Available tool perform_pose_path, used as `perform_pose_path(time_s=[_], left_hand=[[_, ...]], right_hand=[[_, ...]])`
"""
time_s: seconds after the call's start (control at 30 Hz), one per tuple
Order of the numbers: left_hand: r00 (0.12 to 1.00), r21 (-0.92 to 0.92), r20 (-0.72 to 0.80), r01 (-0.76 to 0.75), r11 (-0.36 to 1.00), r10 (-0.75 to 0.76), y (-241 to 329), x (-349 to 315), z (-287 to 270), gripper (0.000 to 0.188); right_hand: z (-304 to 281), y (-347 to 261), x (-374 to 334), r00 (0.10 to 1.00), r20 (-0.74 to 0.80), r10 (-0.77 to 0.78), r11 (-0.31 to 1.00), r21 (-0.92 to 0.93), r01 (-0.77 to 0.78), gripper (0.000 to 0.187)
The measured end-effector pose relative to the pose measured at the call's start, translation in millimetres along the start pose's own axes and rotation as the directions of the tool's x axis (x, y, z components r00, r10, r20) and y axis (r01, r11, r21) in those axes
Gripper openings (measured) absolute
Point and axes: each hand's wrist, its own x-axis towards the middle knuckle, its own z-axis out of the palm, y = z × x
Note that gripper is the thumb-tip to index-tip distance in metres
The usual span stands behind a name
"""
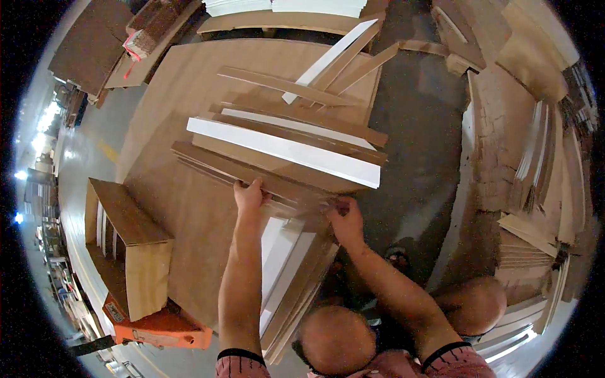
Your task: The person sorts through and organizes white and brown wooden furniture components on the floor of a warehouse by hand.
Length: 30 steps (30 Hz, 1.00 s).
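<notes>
A long brown cardboard strip (pixel 220 166) lies slantwise across a large brown sheet. My left hand (pixel 249 196) pinches its near edge around the middle. At the strip's right end my right hand (pixel 346 220) is closed on it, the fingertips slightly blurred. Just beyond lies a stack of similar strips, topped by a white strip (pixel 283 151). Below my hands, white strips (pixel 277 252) and brown strips (pixel 307 277) lie lengthwise between my forearms, partly covered by the left one.
The brown sheet (pixel 151 138) bears more loose strips (pixel 277 84) at its far side. An open cardboard box (pixel 129 214) stands at left above an orange metal part (pixel 164 331). Stacked cardboard (pixel 498 138) lines the right, past the grey floor (pixel 419 145).
</notes>
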Motion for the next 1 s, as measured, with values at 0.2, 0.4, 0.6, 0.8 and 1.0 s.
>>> perform_pose_path(time_s=[0.2, 0.4, 0.6, 0.8, 1.0], left_hand=[[0.999, 0.088, 0.049, -0.010, 0.996, 0.006, 2, 1, 10, 0.050], [0.996, 0.163, 0.084, -0.014, 0.986, 0.001, -2, -8, 4, 0.059], [0.986, 0.244, 0.118, -0.147, 0.959, 0.121, -26, 14, -21, 0.072], [0.987, 0.536, -0.049, -0.104, 0.838, 0.154, -13, -6, -5, 0.088], [0.931, 0.280, -0.360, 0.169, 0.945, -0.059, -7, -6, -5, 0.100]], right_hand=[[3, 41, 17, 0.990, -0.144, 0.008, 0.998, -0.064, -0.018, 0.035], [-11, 14, 4, 0.961, -0.065, -0.268, 0.872, -0.440, 0.213, 0.033], [-26, 2, 9, 0.925, 0.085, -0.370, 0.814, -0.450, 0.367, 0.040], [-17, -21, 6, 0.869, 0.280, -0.409, 0.702, -0.511, 0.495, 0.055], [2, -75, 4, 0.852, 0.460, -0.251, 0.757, -0.456, 0.469, 0.046]])
